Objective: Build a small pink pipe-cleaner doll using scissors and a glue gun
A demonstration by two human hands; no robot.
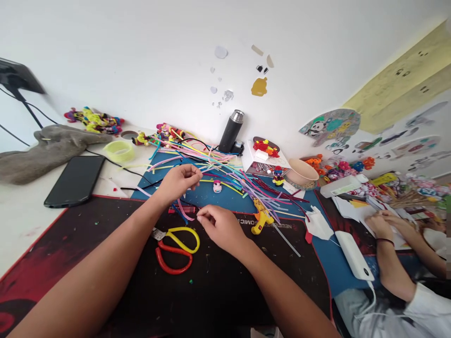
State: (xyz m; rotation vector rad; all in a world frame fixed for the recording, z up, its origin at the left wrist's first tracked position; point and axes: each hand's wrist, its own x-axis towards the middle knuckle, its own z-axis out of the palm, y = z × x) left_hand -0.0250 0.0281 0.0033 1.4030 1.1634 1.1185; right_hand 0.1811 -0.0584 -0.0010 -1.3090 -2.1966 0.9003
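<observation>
Curling the bare left hand (pixel 180 182) above the near side of a loose heap of multicoloured, fuzzy, wire-like stems (pixel 225 158), holding thumb and forefinger close together at the tips. Curling the bare right hand (pixel 223 228) lower and nearer, above a black mat with red edging (pixel 211 286), likewise holding bent fingers close at the tips. Cannot tell whether grasping anything thin in either hand (too small to make out). Having the heap spreading over a blue surface (pixel 229 202) just beyond the mat, with a small pink-and-white round figure (pixel 217 187) near the left fingertips. Having scissors with one yellow and one red loop handle (pixel 176 250) lying on the mat, below the hands. Seeing a yellow glue gun (pixel 262 218) to the right, a black smartphone (pixel 75 180) partly on the white tabletop (pixel 24 225) (well left), and a co-worker's hands (pixel 380 225) resting at far right.
</observation>
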